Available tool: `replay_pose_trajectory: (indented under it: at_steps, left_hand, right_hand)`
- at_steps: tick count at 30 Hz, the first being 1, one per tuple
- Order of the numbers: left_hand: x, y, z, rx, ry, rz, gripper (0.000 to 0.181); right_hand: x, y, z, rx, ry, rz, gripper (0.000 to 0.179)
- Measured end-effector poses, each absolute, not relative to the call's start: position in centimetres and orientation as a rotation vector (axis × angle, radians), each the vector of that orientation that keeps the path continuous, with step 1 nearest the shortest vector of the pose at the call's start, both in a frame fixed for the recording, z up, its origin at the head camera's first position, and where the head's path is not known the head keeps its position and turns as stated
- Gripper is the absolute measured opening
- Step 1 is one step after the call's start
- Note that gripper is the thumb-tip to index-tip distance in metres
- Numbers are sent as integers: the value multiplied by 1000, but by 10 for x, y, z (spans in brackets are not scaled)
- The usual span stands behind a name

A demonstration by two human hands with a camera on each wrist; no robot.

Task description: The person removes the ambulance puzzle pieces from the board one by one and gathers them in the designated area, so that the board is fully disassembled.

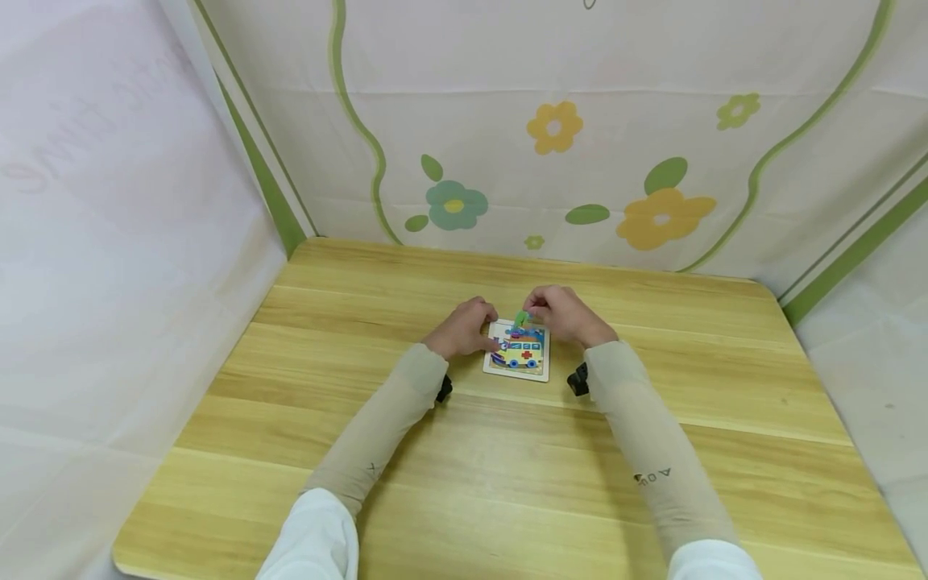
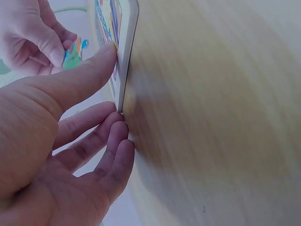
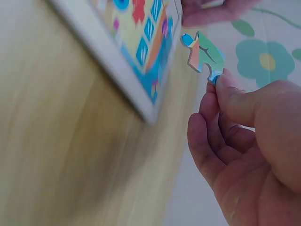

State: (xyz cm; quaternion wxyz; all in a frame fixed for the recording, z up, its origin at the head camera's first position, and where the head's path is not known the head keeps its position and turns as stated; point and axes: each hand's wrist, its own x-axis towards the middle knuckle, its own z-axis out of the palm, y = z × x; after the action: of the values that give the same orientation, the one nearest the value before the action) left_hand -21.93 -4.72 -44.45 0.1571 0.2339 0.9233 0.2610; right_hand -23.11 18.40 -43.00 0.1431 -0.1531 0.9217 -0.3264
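A small jigsaw puzzle board (image 1: 542,373) with a pale rim lies on the table, showing a yellow ambulance with a red cross. At its left side, my left hand (image 1: 466,329) rests with the thumb laid over the rim onto the picture. In the left wrist view, the other fingertips (image 2: 123,150) are down by the board's corner and the table. My right hand (image 1: 565,312) pinches a green jigsaw piece (image 3: 210,54) between thumb and finger, raised over the board's far part. This piece also has orange and blue patches and a rounded notch.
The light wooden table (image 1: 478,467) extends around the board on every side. A white cloth wall (image 1: 478,121) with printed flowers stands behind its far edge, and another white cloth (image 1: 130,282) hangs at the left.
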Motion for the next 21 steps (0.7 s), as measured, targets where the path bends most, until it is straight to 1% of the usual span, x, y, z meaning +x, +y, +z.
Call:
replay_pose_trajectory:
  at_steps: [12,21]
  left_hand:
    - [-218,-48,-445,679,2632,762,52]
    - [-218,-48,-446,690,2640,748,52]
  right_hand:
    - [-227,234,-424,-404,2715,-843,19]
    - [-225,256,-430,-416,2733,-835,17]
